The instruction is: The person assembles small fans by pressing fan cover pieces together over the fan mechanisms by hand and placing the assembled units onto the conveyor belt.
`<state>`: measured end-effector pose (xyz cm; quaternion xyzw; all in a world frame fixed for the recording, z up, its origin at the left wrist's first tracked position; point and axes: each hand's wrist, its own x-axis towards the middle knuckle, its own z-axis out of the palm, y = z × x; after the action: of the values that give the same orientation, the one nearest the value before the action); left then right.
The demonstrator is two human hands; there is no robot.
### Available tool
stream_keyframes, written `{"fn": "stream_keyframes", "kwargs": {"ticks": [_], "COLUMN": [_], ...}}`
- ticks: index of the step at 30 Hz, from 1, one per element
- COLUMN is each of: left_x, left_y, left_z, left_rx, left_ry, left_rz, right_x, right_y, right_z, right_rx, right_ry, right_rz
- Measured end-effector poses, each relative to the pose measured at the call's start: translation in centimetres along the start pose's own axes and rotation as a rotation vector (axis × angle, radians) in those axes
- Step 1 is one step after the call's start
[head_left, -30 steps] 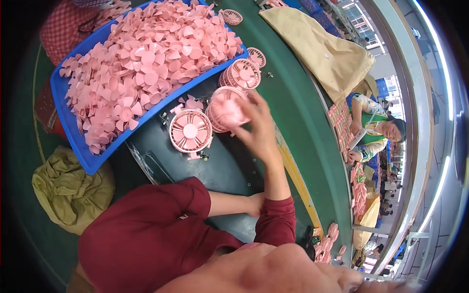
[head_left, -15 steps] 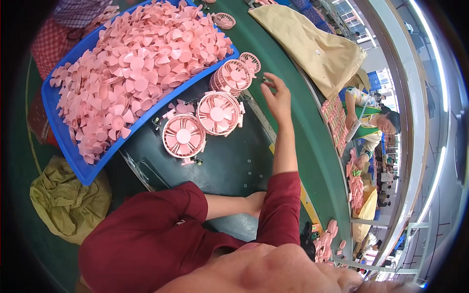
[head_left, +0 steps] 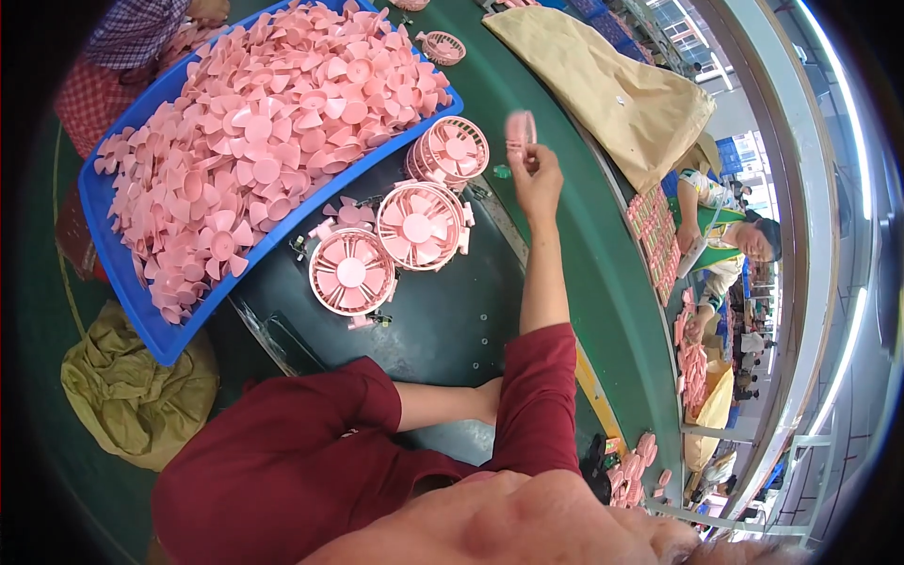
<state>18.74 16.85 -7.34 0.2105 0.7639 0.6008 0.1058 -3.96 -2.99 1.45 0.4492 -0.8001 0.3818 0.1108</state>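
Observation:
My right hand, closed in a pinch, holds up a small pink round fan frame, blurred and turned nearly edge-on, over the green belt. A small green piece shows just below it; I cannot tell whether it is attached. My left hand is low over the dark worktop, its fingers hidden behind my right sleeve. On the worktop lie a pink fan with blades inside, a second pink fan touching it, and a stack of pink fan frames. A loose pink fan blade lies beside them.
A blue tray heaped with pink fan blades stands at the left. The green conveyor belt runs along the right, with a pink fan frame farther up. A co-worker works across it beside a tan sack.
My right hand has taken hold of the pink fan frame beside the stack and lifted it away to the right. My left hand has hardly moved.

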Motion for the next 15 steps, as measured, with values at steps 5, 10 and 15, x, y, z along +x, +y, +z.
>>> {"fn": "stream_keyframes", "kwargs": {"ticks": [5,10,15], "left_x": [1.6,0.4,0.2], "left_y": [-1.8,-0.2,1.5], "left_z": [1.7,0.5,-0.3], "left_rx": [0.162,0.257,0.316], "left_ry": [0.284,0.299,0.191], "left_rz": [0.305,0.347,0.225], "right_x": [-2.5,-4.6,-9.6], "right_y": [-7.3,-9.1,-2.6], "right_z": [-3.2,-4.9,-11.2], "right_rx": [0.047,0.091,-0.035], "right_ry": [-0.17,-0.157,-0.093], "right_rz": [-0.346,-0.316,-0.044]}}
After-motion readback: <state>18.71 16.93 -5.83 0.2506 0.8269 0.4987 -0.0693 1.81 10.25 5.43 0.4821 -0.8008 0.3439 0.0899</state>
